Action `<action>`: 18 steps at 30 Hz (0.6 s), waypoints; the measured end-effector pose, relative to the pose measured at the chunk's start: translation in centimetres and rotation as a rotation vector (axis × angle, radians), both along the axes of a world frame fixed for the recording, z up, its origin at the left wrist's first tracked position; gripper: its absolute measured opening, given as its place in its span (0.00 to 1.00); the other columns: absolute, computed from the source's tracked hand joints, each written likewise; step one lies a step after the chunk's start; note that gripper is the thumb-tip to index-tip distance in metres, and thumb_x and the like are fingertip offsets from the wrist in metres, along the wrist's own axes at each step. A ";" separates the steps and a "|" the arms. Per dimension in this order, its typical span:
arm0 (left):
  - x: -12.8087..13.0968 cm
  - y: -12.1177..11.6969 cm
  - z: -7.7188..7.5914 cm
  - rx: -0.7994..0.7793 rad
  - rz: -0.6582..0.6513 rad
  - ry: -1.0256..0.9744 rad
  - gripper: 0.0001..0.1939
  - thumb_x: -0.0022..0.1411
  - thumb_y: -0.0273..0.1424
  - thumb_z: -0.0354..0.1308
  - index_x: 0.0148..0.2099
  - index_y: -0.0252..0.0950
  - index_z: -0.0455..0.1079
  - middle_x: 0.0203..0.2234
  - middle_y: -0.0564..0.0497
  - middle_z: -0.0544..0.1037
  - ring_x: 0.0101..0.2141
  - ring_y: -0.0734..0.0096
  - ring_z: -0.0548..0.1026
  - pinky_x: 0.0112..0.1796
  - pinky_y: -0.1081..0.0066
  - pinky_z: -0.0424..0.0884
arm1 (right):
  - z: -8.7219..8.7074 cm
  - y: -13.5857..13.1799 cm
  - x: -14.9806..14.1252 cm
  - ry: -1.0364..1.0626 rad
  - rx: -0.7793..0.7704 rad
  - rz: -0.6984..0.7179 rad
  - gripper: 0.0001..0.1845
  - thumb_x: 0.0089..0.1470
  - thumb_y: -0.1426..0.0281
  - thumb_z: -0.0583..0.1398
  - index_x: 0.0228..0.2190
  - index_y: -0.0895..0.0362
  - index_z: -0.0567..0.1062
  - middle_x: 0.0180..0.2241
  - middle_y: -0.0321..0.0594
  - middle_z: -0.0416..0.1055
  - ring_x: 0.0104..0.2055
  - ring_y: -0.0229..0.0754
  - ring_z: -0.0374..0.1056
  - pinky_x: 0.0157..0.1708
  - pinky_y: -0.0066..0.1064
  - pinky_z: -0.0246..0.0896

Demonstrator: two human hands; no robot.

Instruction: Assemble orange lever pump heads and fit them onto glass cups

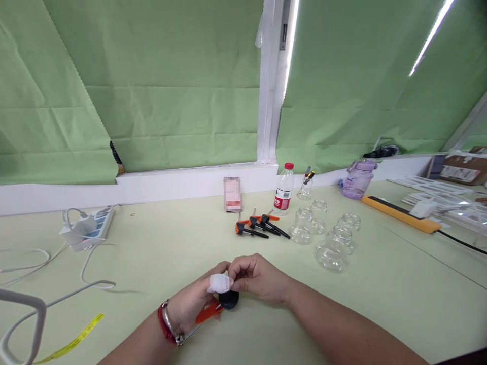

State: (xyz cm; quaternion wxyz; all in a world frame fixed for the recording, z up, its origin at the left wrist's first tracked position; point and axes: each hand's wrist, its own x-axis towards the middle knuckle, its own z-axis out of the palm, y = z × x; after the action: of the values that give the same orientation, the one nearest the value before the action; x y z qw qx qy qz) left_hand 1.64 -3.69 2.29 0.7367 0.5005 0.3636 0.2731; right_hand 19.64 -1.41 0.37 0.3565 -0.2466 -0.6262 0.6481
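Low in the middle of the view, my left hand (190, 304) is closed around a black-and-orange dispenser head (229, 300). Its orange lever and a thin metal tube stick out below my palm. A white wrapping (219, 283) covers the thumb of that hand. My right hand (261, 279) pinches at the top of the black part, its thumb and fingertips against the left thumb. What lies between those fingertips is hidden. Several similar black-and-orange heads (262, 225) lie beyond my hands, beside several clear glass bottles (333, 248).
A red-capped plastic bottle (284, 190) and a pink box (232, 194) stand at the back. A small jar (305, 190) holds tools. Right are a purple water bottle (357, 180) and an orange power strip (399, 215); left, a white power strip (93, 230) and cables.
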 end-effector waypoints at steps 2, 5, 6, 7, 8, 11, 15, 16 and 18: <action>0.0 0.0 0.0 -0.002 0.000 0.005 0.09 0.51 0.34 0.55 0.33 0.38 0.58 0.24 0.56 0.60 0.24 0.76 0.63 0.21 0.77 0.57 | -0.1 0.0 0.0 0.012 -0.022 0.011 0.09 0.43 0.69 0.67 0.28 0.60 0.75 0.29 0.36 0.71 0.32 0.36 0.65 0.36 0.30 0.60; 0.1 0.1 0.0 -0.005 0.001 0.009 0.09 0.51 0.34 0.54 0.33 0.38 0.58 0.24 0.56 0.60 0.24 0.75 0.63 0.21 0.77 0.57 | -0.2 0.1 0.0 0.023 -0.042 0.019 0.10 0.42 0.70 0.67 0.28 0.61 0.74 0.29 0.37 0.71 0.32 0.36 0.65 0.36 0.31 0.59; 0.1 0.1 0.0 -0.006 0.002 0.012 0.09 0.51 0.34 0.54 0.33 0.38 0.58 0.24 0.56 0.61 0.25 0.75 0.63 0.21 0.77 0.57 | -0.2 0.1 0.0 0.024 -0.046 0.017 0.10 0.42 0.70 0.67 0.28 0.61 0.74 0.29 0.37 0.71 0.32 0.36 0.65 0.36 0.31 0.59; 0.1 0.1 0.0 -0.005 0.003 0.015 0.09 0.51 0.34 0.54 0.33 0.38 0.58 0.24 0.56 0.61 0.25 0.75 0.63 0.21 0.77 0.58 | -0.2 0.1 0.0 0.023 -0.051 0.015 0.10 0.42 0.70 0.67 0.28 0.61 0.74 0.29 0.37 0.71 0.32 0.36 0.65 0.36 0.31 0.59; 0.1 0.1 0.0 -0.005 0.004 0.016 0.09 0.51 0.34 0.54 0.33 0.38 0.58 0.24 0.56 0.61 0.25 0.75 0.63 0.21 0.77 0.58 | -0.2 0.1 0.0 0.025 -0.057 0.014 0.10 0.41 0.70 0.68 0.28 0.61 0.74 0.28 0.37 0.71 0.31 0.36 0.65 0.35 0.31 0.59; 0.1 0.0 0.2 -0.006 0.003 0.018 0.09 0.50 0.34 0.55 0.33 0.38 0.59 0.24 0.56 0.61 0.25 0.75 0.63 0.21 0.77 0.58 | -0.1 0.1 0.0 0.028 -0.071 0.012 0.11 0.40 0.70 0.68 0.27 0.61 0.74 0.28 0.37 0.71 0.32 0.36 0.65 0.35 0.32 0.59; 0.2 0.1 0.2 -0.012 0.004 0.008 0.10 0.50 0.34 0.54 0.34 0.38 0.59 0.24 0.56 0.61 0.25 0.75 0.63 0.21 0.77 0.58 | 0.0 0.1 -0.1 0.015 -0.072 0.004 0.12 0.39 0.70 0.69 0.27 0.61 0.74 0.28 0.36 0.70 0.31 0.36 0.64 0.34 0.31 0.58; 0.1 0.0 0.2 -0.013 0.002 0.006 0.10 0.50 0.34 0.54 0.34 0.38 0.59 0.24 0.56 0.61 0.25 0.75 0.63 0.21 0.77 0.58 | 0.0 0.1 -0.1 0.013 -0.072 0.002 0.12 0.39 0.70 0.69 0.27 0.61 0.74 0.27 0.36 0.70 0.30 0.35 0.64 0.34 0.30 0.58; 0.1 0.0 0.1 -0.010 0.000 0.007 0.10 0.50 0.34 0.54 0.35 0.38 0.60 0.24 0.55 0.61 0.25 0.74 0.64 0.21 0.77 0.58 | -0.1 0.1 -0.1 0.009 -0.069 -0.002 0.12 0.38 0.71 0.69 0.27 0.61 0.74 0.27 0.35 0.69 0.30 0.34 0.63 0.33 0.29 0.58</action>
State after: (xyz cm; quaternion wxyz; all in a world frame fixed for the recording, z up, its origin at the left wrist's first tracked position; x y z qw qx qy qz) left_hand 1.74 -3.65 2.39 0.7379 0.4978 0.3677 0.2692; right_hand 19.56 -1.32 0.28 0.3513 -0.2563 -0.6016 0.6701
